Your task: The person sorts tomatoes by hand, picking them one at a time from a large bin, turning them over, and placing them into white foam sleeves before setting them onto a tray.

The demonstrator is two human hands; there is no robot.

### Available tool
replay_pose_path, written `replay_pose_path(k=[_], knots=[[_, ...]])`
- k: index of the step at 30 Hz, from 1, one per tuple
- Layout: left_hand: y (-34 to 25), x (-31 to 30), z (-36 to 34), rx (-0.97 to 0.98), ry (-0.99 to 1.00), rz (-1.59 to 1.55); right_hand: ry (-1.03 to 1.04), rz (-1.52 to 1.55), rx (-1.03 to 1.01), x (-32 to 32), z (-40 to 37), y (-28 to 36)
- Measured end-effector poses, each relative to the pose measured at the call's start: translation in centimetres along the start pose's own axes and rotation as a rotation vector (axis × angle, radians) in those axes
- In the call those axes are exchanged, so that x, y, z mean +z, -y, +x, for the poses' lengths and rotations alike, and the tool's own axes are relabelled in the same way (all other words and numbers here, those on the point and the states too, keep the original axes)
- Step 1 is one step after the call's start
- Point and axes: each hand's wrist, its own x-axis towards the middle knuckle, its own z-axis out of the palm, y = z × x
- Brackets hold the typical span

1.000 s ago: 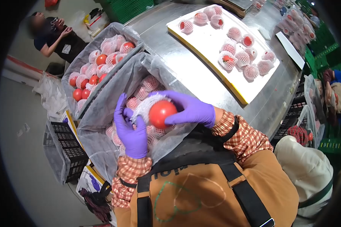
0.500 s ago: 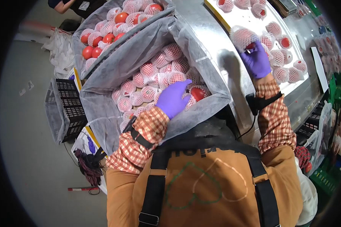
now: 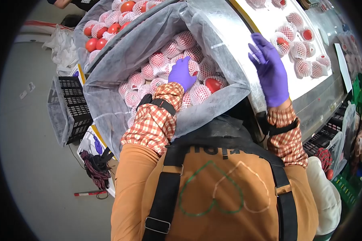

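Note:
My left hand (image 3: 182, 74), in a purple glove, is down inside the lined crate (image 3: 108, 90). Its fingers curl against a tomato in a white foam net (image 3: 193, 68), and the fingertips are partly hidden. Around it lie several more netted tomatoes, one of them showing bare red skin (image 3: 212, 84) to the right. My right hand (image 3: 270, 72), gloved in purple too, hovers by the near edge of the lit white board with its fingers stretched out and nothing in them. Just beyond those fingers, a netted tomato (image 3: 282, 43) rests on the board (image 3: 265, 26) beside several others.
A second lined crate (image 3: 82, 44) of tomatoes, some netted and some bare, adjoins the first at the back. Black crates (image 3: 74, 108) stand at the left. Green crates (image 3: 346, 188) are at the right. Part of another person's arm (image 3: 62, 3) shows at top left.
My right hand has let go of a netted tomato, now on the board, and drawn back with fingers straight. My left hand has moved farther into the crate and closed around a netted tomato.

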Motion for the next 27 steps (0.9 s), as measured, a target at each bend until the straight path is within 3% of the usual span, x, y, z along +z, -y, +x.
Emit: replay_pose_path(k=[3,5,7,12,15,16,20,23,25,27], knots=[[0.8,-0.8,-0.2,0.024,-0.011,-0.259,0.121,-0.287,0.107,3.7,-3.8,0.2],[0.2,-2.7,-1.2,0.025,-0.019,-0.313,0.227,-0.342,0.072,4.9,-5.2,-1.2],[-1.4,-6.1,-3.5,0.018,0.006,-0.608,0.293,-0.446,0.047,4.9,-5.2,-2.9],[-3.9,-12.2,-10.0,0.198,-0.071,-0.865,0.365,-0.656,-0.023,7.4,-5.2,-6.2],[-4.1,-13.3,-12.7,0.222,-0.207,-0.775,0.484,-0.460,0.138,9.2,-4.9,-8.8],[-3.9,-13.3,-13.4,0.211,-0.289,-0.667,0.510,-0.450,0.009,9.7,-4.8,-9.8],[-2.8,-13.0,-15.0,0.186,-0.564,-0.427,0.520,-0.352,-0.054,12.4,-4.9,-10.2],[-2.9,-13.9,-16.3,-0.009,-0.551,-0.428,0.546,-0.258,0.017,14.1,-5.4,-11.2],[-1.3,-13.8,-16.4,-0.019,-0.586,-0.373,0.558,-0.273,-0.011,14.9,-5.4,-11.3],[-0.3,-14.3,-16.7,0.103,-0.519,-0.724,0.592,-0.417,-0.166,15.1,-4.9,-11.3]])
